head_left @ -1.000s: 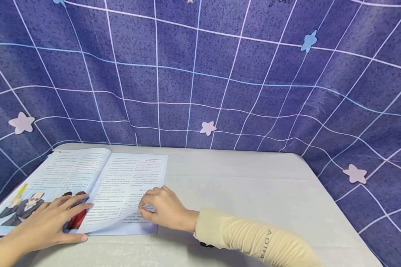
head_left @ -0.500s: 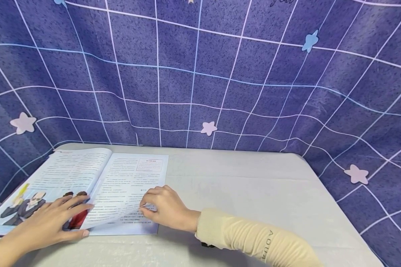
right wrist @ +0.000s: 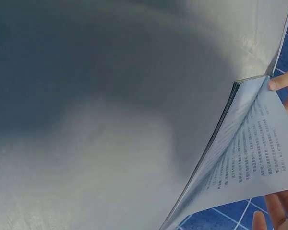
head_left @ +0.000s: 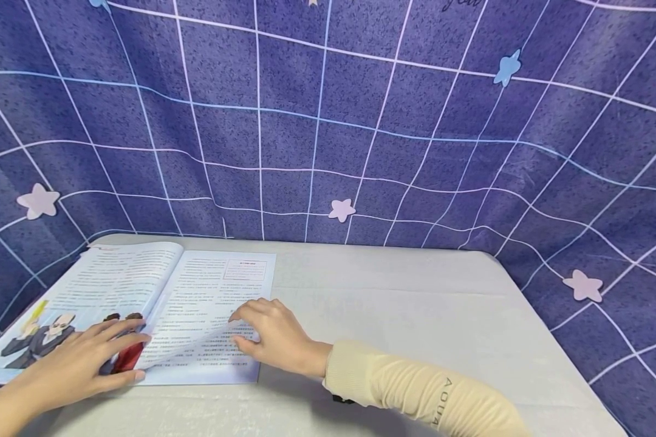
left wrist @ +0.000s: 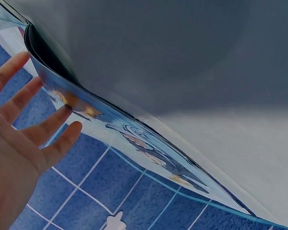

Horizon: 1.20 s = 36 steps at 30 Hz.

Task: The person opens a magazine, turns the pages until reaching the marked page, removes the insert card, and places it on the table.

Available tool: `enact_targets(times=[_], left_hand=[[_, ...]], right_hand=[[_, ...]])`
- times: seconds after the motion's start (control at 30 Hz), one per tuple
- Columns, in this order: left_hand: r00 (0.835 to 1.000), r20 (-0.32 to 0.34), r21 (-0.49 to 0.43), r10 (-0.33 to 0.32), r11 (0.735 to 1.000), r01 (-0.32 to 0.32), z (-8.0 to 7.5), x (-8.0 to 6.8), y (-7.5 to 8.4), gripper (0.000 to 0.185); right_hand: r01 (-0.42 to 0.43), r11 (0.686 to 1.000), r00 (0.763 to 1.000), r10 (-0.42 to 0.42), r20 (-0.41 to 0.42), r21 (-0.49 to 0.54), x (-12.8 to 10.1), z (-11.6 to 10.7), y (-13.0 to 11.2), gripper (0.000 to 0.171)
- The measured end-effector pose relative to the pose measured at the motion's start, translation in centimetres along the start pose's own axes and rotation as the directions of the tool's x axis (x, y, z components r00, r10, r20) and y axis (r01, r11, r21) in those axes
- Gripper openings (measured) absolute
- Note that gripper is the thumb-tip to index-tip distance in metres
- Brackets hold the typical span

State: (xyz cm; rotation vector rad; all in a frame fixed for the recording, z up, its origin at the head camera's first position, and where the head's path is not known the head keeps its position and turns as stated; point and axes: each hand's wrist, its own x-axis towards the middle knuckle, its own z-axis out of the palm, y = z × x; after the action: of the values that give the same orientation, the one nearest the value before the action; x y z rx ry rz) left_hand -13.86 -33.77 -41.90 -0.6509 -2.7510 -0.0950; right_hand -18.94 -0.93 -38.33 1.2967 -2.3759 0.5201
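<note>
An open book (head_left: 213,291) lies at the left of the table, printed text on its right page and a coloured picture low on its left page. My left hand (head_left: 87,358) rests with spread fingers on the left page by the spine; the left wrist view shows this hand (left wrist: 19,148) beside the illustrated page. Over the book's right edge is my right hand (head_left: 281,340), thumb and index finger apart. Beneath it, the lower corner of the right page is slightly raised. In the right wrist view the lifted page (right wrist: 249,153) slants past the right hand's fingers (right wrist: 276,208).
A pale cloth covers the table (head_left: 404,309), stretching away to the right of the book. Behind and around it hangs a blue-purple curtain (head_left: 284,139) with grid lines and stars. A small black object (head_left: 342,399) shows under the right sleeve (head_left: 410,382).
My right thumb and index finger have parted from the page they pinched, and the hand has shifted slightly right. The lifted page corner has dropped lower. My left hand stays in place.
</note>
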Motion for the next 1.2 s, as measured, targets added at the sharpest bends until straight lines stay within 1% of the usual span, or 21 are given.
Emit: enact_targets(times=[0.17,0.3,0.43,0.63,0.8,0.9,1.1,1.2], left_hand=[[0.999,-0.035,-0.007,0.023,1.0,-0.024,0.04,-0.09,-0.14,0.057],[0.998,-0.053,-0.025,0.032,0.999,-0.033,0.05,-0.19,-0.31,0.057],[0.998,-0.057,-0.044,0.031,0.998,-0.034,-0.01,-0.21,-0.42,0.057],[0.998,-0.061,-0.046,0.028,0.998,-0.031,-0.3,-0.13,-0.38,0.059],[0.997,-0.064,-0.07,0.033,0.997,-0.037,-0.41,-0.06,-0.37,0.06],[0.998,-0.056,-0.071,0.023,0.997,-0.027,-0.48,-0.05,-0.38,0.062],[0.997,-0.078,-0.03,0.009,0.999,-0.011,-0.63,0.0,-0.48,0.07],[0.996,-0.088,-0.031,-0.012,0.999,0.01,-0.63,-0.14,-0.43,0.075]], right_hand=[[-0.034,0.999,0.999,0.035,-0.008,0.023,-0.02,-0.15,0.04,0.039],[-0.056,0.998,0.998,0.056,-0.013,0.042,-0.04,-0.31,0.11,0.048],[-0.066,0.996,0.998,0.066,-0.011,0.059,-0.09,-0.38,0.14,0.051],[-0.081,0.994,0.997,0.08,0.01,0.068,-0.27,-0.33,0.12,0.05],[-0.094,0.994,0.994,0.09,0.064,0.051,-0.4,-0.12,0.06,0.05],[-0.097,0.995,0.99,0.092,0.104,0.037,-0.52,0.06,0.03,0.05],[-0.09,0.996,0.981,0.086,0.175,0.016,-0.79,0.47,-0.02,0.05],[-0.085,0.996,0.972,0.081,0.219,0.007,-0.92,0.58,-0.08,0.05]])
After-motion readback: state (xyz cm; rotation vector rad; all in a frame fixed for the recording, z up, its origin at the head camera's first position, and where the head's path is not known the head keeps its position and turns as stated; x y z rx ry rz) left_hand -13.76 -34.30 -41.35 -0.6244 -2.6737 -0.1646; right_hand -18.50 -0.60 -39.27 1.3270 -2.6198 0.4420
